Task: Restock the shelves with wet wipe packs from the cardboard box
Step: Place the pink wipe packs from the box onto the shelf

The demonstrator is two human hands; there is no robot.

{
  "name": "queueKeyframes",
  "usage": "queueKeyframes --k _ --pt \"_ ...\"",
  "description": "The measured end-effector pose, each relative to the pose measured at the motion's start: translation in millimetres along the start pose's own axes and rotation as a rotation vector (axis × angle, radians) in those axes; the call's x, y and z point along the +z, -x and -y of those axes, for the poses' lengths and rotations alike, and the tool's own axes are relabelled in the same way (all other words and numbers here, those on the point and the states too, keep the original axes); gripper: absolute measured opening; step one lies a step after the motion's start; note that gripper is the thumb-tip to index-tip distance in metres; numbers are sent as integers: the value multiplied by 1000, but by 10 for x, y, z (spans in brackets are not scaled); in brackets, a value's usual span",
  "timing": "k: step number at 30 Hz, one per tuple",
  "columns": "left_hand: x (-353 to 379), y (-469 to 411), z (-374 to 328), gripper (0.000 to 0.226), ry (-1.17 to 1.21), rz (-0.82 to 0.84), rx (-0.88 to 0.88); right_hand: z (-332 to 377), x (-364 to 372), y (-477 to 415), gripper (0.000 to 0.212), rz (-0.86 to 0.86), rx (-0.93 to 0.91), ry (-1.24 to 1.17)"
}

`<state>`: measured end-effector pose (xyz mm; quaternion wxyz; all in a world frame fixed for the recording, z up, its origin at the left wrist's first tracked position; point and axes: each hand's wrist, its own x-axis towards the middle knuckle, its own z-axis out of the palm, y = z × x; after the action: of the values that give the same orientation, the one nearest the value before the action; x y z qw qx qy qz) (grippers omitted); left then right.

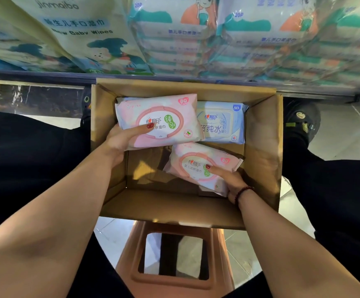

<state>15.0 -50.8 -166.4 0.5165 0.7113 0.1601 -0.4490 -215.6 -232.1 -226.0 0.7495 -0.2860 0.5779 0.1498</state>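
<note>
Wet wipe pack pinched in left hand, long axis rightward from grip; second pack, tilted, pinched in right hand.

Forearms bare. Left hand and right hand: red-varnished nails. Right wrist: dark red beaded bracelet. Legs: black trousers. Feet: black shoes with round emblems, green strip on the right one.

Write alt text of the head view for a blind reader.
Looking down into an open cardboard box: the left hand grips the upper pink pack of wet wipes, the right hand the lower pink pack. A blue pack lies beside them; shelf packs stand beyond.
</note>
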Motion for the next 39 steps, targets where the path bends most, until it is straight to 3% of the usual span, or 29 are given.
queueKeyframes --k 14,20,27,29,32,34,37,39 --pt "32 136 -8 62 64 76 -65 3 67 102 51 17 -55 17" --pt "111 150 -36 76 154 2 -73 44 39 226 46 24 -105 15" --pt "176 405 -144 53 157 -118 44 253 23 627 49 52 -190 122" --pt "101 497 -166 62 173 -143 51 310 19 773 47 74 -198 116" --pt "-70 705 -227 98 251 -115 53 456 39 1049 59 124 -263 181" --pt "-221 789 -283 112 271 -80 97 601 45 1274 55 150 -326 245" --pt "-301 1254 -512 87 267 7 200 836 19 1662 47 144 -434 229" --pt "-300 1511 -691 66 241 59 291 989 12 1845 61 168 -487 220"
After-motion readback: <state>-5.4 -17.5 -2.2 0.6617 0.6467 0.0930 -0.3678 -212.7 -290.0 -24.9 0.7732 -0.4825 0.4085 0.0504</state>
